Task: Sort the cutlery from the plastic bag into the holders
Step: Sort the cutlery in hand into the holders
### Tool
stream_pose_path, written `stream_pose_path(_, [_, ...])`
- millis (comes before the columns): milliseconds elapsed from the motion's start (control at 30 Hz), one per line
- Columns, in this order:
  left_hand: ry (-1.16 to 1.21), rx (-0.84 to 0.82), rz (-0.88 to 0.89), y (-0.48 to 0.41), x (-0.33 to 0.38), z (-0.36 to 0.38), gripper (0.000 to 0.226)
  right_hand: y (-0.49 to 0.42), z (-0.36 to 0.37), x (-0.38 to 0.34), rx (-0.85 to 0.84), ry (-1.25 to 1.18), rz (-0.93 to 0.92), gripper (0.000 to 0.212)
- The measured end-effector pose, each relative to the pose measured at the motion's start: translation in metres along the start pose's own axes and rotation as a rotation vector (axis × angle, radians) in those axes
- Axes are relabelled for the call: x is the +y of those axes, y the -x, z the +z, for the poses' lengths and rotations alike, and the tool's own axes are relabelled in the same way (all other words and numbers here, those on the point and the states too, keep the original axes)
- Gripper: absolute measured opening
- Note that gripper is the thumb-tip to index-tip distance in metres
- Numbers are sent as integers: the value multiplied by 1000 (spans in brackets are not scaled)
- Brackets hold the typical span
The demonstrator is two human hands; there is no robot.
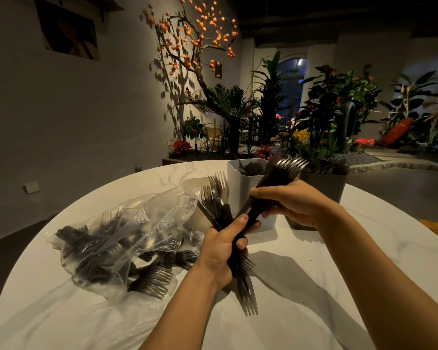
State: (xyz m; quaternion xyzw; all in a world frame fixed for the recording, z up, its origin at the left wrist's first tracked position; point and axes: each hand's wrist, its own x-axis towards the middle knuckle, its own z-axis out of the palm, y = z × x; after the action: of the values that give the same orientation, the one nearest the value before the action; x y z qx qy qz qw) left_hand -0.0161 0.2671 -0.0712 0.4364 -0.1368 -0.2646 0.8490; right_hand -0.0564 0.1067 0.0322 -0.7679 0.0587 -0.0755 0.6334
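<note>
— Starting with the surroundings: what is seen around the work?

— A round white table (314, 286) is lit from above. On its left side a clear plastic bag (127, 238) is slumped, with dark-handled forks (152, 281) heaped inside it and spilling from its near mouth. At the far middle a white holder (243, 193) is stood upright, with cutlery already shown inside it. Just to its right a dark holder (321, 188) is placed, partly hidden behind the right hand. Beyond the table, a planted bed (301, 127) with an orange-blossomed tree (195, 41) is set against the wall.

— Is the way to the holders blocked by anything?

— The white holder's front is crossed by the held forks and by both hands; the dark holder's near left part is covered by the right wrist.

— And the hands?

— A fanned bundle of forks (219, 198) is gripped by the left hand (220, 253) in a fist, thumb up, with some tines pointed far and others hung down toward the near edge. A second bunch of forks (286, 170) is clasped by the right hand (293, 200), fingers curled round the handles, tines raised above the white holder's rim. The lower ends of that bunch are met by the left thumb and fingers.
</note>
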Motion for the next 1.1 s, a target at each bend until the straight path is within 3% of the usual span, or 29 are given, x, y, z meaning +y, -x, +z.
stream_pose_path(233, [93,43,24,-2,2,-5,14,1,13,3,1,132,24,26])
stream_pose_path(467, [118,37,-4,2,5,0,24,9,11,-6,25,135,-78,21])
stream_pose_path(533, [132,42,-15,1,6,0,18,10,7,-16,70,116,-127,18])
stream_pose_path(633, [138,35,-18,1,5,0,18,5,-7,-40,259,106,-354,15])
stream_pose_path(733, [137,23,-32,3,4,0,19,-7,-18,-54,417,176,-509,27])
stream_pose_path(833, [154,24,-59,4,5,1,17,-22,-21,-50,451,372,-512,26])
stream_pose_path(967, [156,29,-71,4,3,0,20,-37,-14,-42,387,396,-464,21])
stream_pose_path(1100, [151,27,-77,4,3,0,20,-47,-6,-47,475,474,-529,23])
